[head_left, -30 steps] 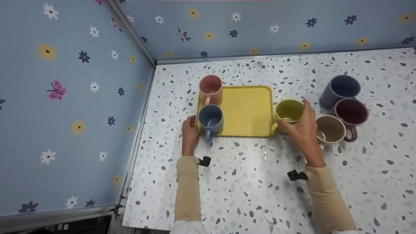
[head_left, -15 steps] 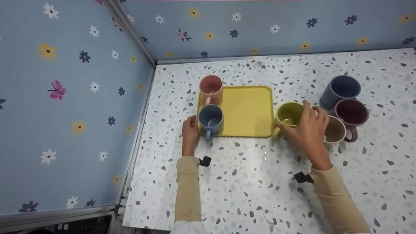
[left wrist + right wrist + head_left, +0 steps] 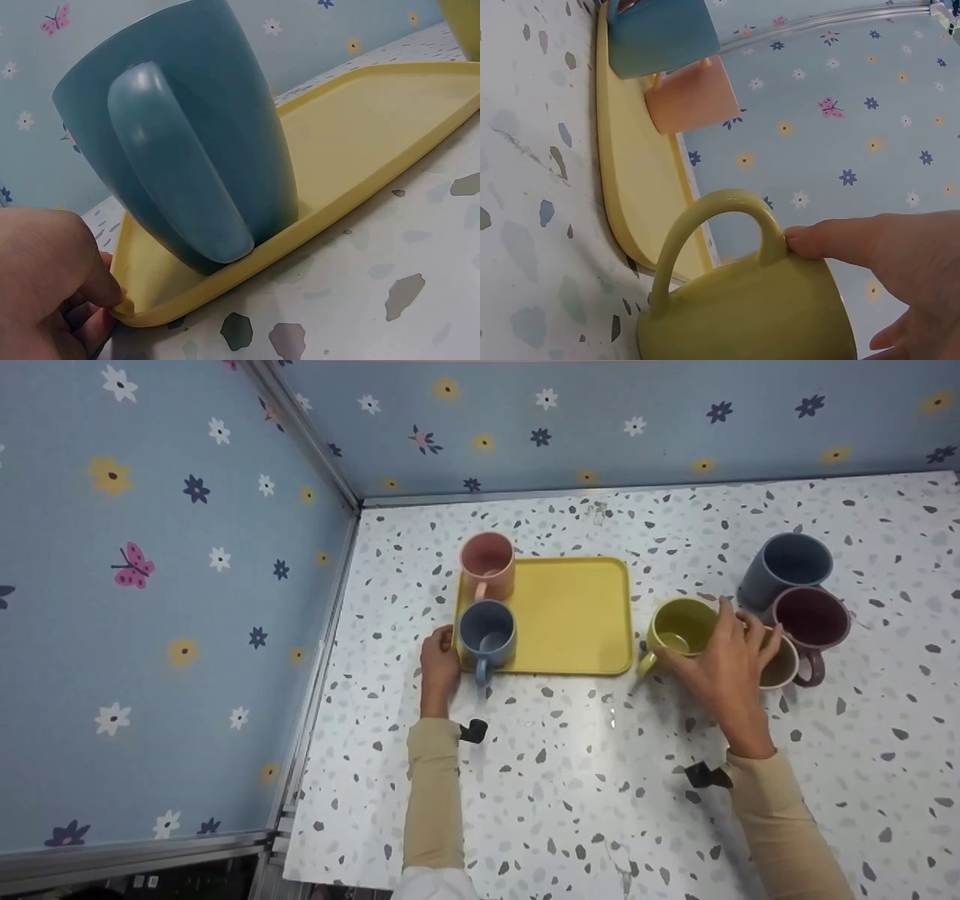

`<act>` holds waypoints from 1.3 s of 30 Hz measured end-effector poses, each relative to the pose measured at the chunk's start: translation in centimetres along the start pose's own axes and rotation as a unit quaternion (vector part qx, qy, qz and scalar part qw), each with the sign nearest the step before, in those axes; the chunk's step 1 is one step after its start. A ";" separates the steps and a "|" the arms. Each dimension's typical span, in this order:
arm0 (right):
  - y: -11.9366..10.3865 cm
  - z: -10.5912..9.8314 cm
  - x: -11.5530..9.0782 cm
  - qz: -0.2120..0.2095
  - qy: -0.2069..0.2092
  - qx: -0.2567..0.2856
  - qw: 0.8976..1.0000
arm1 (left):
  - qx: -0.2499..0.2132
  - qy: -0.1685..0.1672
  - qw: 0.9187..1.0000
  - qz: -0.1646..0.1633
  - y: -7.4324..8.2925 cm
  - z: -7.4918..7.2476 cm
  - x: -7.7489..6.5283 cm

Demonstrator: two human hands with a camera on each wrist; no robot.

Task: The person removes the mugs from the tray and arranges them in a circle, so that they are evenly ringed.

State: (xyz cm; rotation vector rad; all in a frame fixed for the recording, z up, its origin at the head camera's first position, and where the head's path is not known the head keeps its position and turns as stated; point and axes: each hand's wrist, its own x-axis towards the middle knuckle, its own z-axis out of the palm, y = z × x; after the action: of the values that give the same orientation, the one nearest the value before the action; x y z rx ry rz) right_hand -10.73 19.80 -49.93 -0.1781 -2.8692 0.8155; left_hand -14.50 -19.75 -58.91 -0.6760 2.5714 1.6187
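Note:
My left hand point(image 3: 439, 666) pinches the left front corner of a yellow tray point(image 3: 574, 615), thumb at the rim in the left wrist view. On the tray's left side stand a pink mug point(image 3: 499, 579) at the back and a blue mug point(image 3: 487, 639) in front, its handle point(image 3: 176, 165) towards me. Just right of the tray, my right hand point(image 3: 726, 671) grips a yellow-green mug point(image 3: 681, 628) from above, thumb beside the handle and fingers on the far side. In the right wrist view this mug's handle point(image 3: 705, 206) points at the tray.
Close behind the right hand, a beige mug point(image 3: 782, 664) is partly hidden by it. A maroon mug point(image 3: 810, 619) and a larger blue mug point(image 3: 787, 570) cluster beyond on the speckled table point(image 3: 555, 780). Flowered panels point(image 3: 600, 427) border the table's back and left.
My right hand has shifted right with the yellow-green mug, away from the tray's right edge and nearer the beige mug. The left hand and tray have stayed put.

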 end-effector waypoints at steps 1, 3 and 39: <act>0.0 0.1 0.0 0.001 0.001 -0.001 1.000 | 0.000 0.000 1.000 -0.002 0.0 0.0 0.0; 0.1 0.1 -0.1 0.002 0.002 -0.005 1.000 | 0.004 0.001 1.000 -0.005 -0.1 0.0 0.0; -5.4 1.7 2.0 -0.124 0.030 0.173 0.977 | -0.003 0.003 1.000 0.008 0.0 0.0 0.0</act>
State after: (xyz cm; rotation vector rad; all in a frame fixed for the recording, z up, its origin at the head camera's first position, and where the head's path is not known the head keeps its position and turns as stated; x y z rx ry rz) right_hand -13.41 14.74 -48.27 0.1888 -2.5692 1.2082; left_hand -14.53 -19.70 -58.89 -0.6623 2.5832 1.6329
